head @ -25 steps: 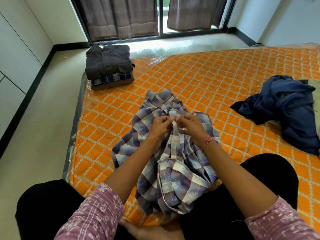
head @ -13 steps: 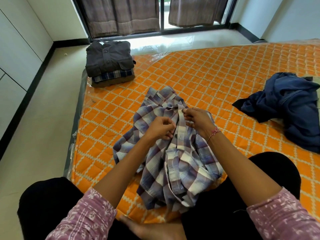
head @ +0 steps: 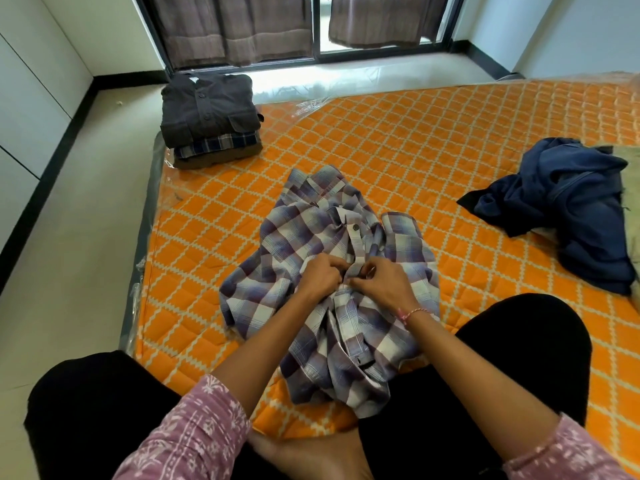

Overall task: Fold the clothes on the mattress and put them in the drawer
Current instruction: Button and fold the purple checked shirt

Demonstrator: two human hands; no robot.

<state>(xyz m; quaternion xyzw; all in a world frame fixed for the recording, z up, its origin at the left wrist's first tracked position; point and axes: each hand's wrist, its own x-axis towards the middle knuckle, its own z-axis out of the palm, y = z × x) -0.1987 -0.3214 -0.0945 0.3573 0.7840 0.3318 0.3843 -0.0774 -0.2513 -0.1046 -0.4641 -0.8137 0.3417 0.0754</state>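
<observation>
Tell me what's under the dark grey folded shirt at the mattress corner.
Under the dark grey shirt a folded blue plaid garment shows its edge, and below it a brown one, all stacked on the mattress. Only their front edges show; the rest is covered.

Head view, angled down, close over mattress (head: 450, 161)
</observation>
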